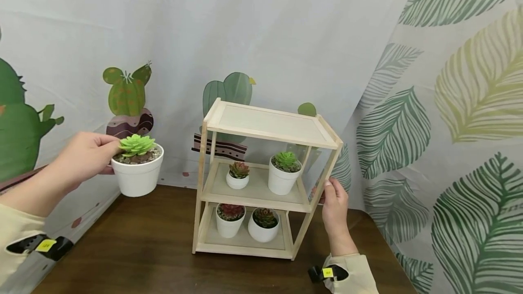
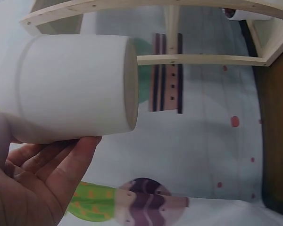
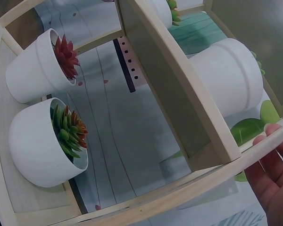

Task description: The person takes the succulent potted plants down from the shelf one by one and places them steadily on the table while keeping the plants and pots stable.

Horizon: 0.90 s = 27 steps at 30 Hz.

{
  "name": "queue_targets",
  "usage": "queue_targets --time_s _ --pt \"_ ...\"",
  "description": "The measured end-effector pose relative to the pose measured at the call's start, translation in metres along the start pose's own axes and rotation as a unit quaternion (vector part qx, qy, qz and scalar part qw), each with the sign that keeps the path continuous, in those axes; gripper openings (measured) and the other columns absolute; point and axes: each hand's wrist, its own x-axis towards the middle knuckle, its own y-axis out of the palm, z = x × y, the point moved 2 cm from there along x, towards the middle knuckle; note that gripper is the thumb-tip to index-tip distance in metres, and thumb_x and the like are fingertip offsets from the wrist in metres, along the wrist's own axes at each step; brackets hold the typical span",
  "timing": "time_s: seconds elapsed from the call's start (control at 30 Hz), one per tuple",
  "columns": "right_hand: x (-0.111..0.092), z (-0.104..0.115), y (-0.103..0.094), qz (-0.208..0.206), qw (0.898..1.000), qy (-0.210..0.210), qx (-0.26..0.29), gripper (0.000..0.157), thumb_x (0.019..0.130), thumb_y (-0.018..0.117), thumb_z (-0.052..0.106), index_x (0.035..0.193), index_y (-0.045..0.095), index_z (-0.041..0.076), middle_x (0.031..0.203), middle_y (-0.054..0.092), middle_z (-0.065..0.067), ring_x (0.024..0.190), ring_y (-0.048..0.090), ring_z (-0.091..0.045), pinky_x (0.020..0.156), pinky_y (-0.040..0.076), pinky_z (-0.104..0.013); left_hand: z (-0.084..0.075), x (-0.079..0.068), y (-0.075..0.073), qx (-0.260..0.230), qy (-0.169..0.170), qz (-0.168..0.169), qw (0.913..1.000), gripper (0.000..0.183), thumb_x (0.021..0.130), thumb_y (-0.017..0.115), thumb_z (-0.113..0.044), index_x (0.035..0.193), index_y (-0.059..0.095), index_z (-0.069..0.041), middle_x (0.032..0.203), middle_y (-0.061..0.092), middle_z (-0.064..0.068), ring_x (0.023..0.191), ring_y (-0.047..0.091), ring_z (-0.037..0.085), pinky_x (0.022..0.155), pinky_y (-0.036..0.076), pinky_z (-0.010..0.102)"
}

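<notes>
My left hand (image 1: 91,153) pinches the rim of a white pot (image 1: 138,177) that holds a bright green succulent (image 1: 137,144), raised above the table to the left of a wooden shelf (image 1: 261,205). In the left wrist view the pot (image 2: 75,87) lies sideways, thumb and fingers at its wall. At the shelf's right front post, my right hand (image 1: 336,201) grips the wood with its fingers (image 3: 272,162) curled round it. On the middle level stand a small reddish succulent (image 1: 239,170) and a larger potted green one (image 1: 286,161).
Two more white pots, one with a red succulent (image 1: 230,211) and one with a green-and-orange succulent (image 1: 264,218), stand on the bottom level. The shelf's top panel (image 1: 269,121) is bare. Beneath is a dark wooden table (image 1: 135,248); a printed curtain (image 1: 286,35) hangs behind.
</notes>
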Motion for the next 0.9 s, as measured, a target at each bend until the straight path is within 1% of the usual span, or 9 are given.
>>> queue_targets --time_s 0.13,0.2,0.33,0.47,0.53,0.6,0.67,0.83,0.9 --pt "-0.001 0.002 0.001 0.002 1.000 0.001 0.007 0.037 0.109 0.043 0.020 0.109 0.064 -0.010 0.075 0.072 -0.001 0.068 0.067 -0.008 0.062 0.057 -0.022 0.020 -0.010 0.009 0.000 0.005 0.001 1.0000 0.042 0.107 0.036 -0.014 0.109 0.070 0.010 0.106 0.071 0.020 0.078 0.065 -0.005 0.065 0.063 0.028" --pt "-0.001 0.002 0.001 0.001 1.000 0.001 0.007 0.036 0.109 0.043 0.020 0.109 0.065 -0.009 0.075 0.071 0.000 0.068 0.067 -0.009 0.062 0.057 -0.022 0.030 -0.014 0.014 -0.003 0.000 0.004 1.0000 0.042 0.107 0.036 -0.013 0.111 0.070 0.011 0.109 0.072 0.022 0.079 0.065 -0.006 0.066 0.063 0.028" --pt "-0.001 0.001 0.001 0.001 1.000 0.000 0.004 0.035 0.109 0.043 0.020 0.110 0.066 -0.008 0.076 0.072 -0.002 0.068 0.068 -0.009 0.062 0.057 -0.022 0.048 -0.022 0.023 -0.005 -0.007 0.001 1.0000 0.043 0.106 0.036 -0.014 0.113 0.070 0.011 0.107 0.074 0.020 0.078 0.067 -0.005 0.065 0.063 0.027" --pt "0.000 0.000 0.000 0.001 1.000 -0.003 0.004 0.035 0.109 0.043 0.019 0.111 0.066 -0.007 0.076 0.072 -0.002 0.069 0.068 -0.008 0.062 0.057 -0.022 0.062 -0.030 0.031 0.015 -0.004 -0.024 0.9996 0.043 0.106 0.040 -0.017 0.119 0.070 0.010 0.106 0.075 0.022 0.073 0.067 -0.004 0.061 0.061 0.026" --pt "0.000 0.000 0.000 0.002 1.000 -0.005 0.005 0.035 0.109 0.043 0.019 0.111 0.066 -0.007 0.076 0.072 -0.001 0.068 0.068 -0.008 0.062 0.057 -0.022 0.068 -0.035 0.035 0.030 -0.002 -0.038 0.9988 0.042 0.105 0.042 -0.017 0.120 0.071 0.008 0.102 0.075 0.019 0.070 0.065 -0.004 0.059 0.059 0.024" --pt "0.000 -0.001 0.000 0.001 1.000 -0.007 0.006 0.035 0.109 0.043 0.019 0.110 0.066 -0.007 0.075 0.072 -0.001 0.068 0.067 -0.009 0.061 0.057 -0.022 0.074 -0.039 0.039 0.044 -0.001 -0.047 0.9979 0.039 0.104 0.043 -0.016 0.116 0.074 0.005 0.096 0.076 0.014 0.066 0.063 -0.002 0.056 0.056 0.024" --pt "0.000 -0.001 0.000 0.000 1.000 -0.010 0.004 0.035 0.109 0.044 0.020 0.109 0.067 -0.007 0.075 0.071 -0.001 0.068 0.066 -0.010 0.061 0.056 -0.022 0.081 -0.043 0.043 0.049 -0.001 -0.051 0.9975 0.038 0.104 0.044 -0.015 0.113 0.074 0.006 0.093 0.075 0.012 0.066 0.061 -0.003 0.055 0.055 0.024" --pt "0.000 -0.003 0.000 -0.002 1.000 -0.017 -0.001 0.036 0.109 0.042 0.019 0.109 0.066 -0.008 0.076 0.068 -0.003 0.068 0.064 -0.009 0.060 0.054 -0.021 0.098 -0.054 0.057 0.039 -0.017 -0.051 0.9978 0.039 0.104 0.044 -0.014 0.115 0.072 0.011 0.099 0.075 0.024 0.064 0.062 -0.002 0.055 0.055 0.024" --pt "0.000 -0.003 0.000 -0.003 1.000 -0.017 -0.003 0.036 0.109 0.042 0.019 0.110 0.066 -0.009 0.076 0.068 -0.001 0.068 0.063 -0.008 0.060 0.054 -0.021 0.105 -0.059 0.062 0.042 -0.023 -0.055 0.9974 0.039 0.104 0.044 -0.014 0.116 0.072 0.011 0.101 0.075 0.026 0.063 0.062 -0.002 0.055 0.055 0.024"
